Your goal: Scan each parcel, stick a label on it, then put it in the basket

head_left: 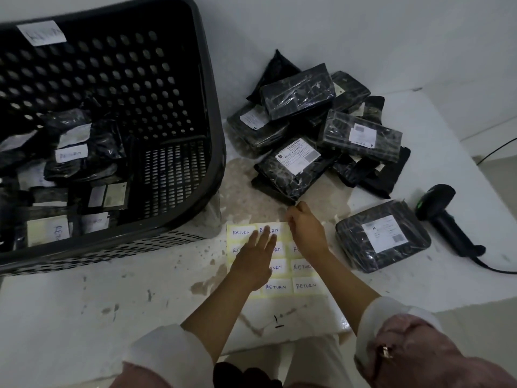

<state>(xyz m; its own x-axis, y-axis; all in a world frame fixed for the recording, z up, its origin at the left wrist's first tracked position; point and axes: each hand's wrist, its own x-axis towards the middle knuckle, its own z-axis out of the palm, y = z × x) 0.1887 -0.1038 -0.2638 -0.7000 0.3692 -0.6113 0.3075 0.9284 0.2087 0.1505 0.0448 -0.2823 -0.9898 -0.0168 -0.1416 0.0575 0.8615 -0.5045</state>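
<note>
Now, step: peeling one RETURN label off the label sheet (291, 287) for the parcel waiting beside it.
Left hand (253, 261): flat on the sheet, fingers straight & spread, tips over the top row; holds nothing, just pins the sheet down.
Right hand (306, 229): fingers curled at the sheet's top right corner, pinching there. Looks like a label edge, but can't tell if it's lifted yet; fingertips hidden under the knuckles.
Label sheet: lies on the white table (112, 303), just in front of me, betw. basket & single parcel; several RETURN stickers left on it.
Single parcel (383, 236): black wrap, white address slip up, just right of the sheet, apart from the pile. Prob. the one to label.
Scanner (444, 219): lying on the table right of that parcel, cord trailing off, nobody holding it.
Parcel pile (321, 135): behind the sheet, near the wall; not yet done, I'd say.
Basket (212, 107): left, black, holed walls; labelled parcels in the bottom.
How-to: keep left palm pressing so the backing stays put; lift from the corner, peel slow & low so it doesn't curl or tear.
Risk: sticker folding onto itself, or neighbour label lifting too.
Placing: stick on bare wrap, not over the address slip.
</note>
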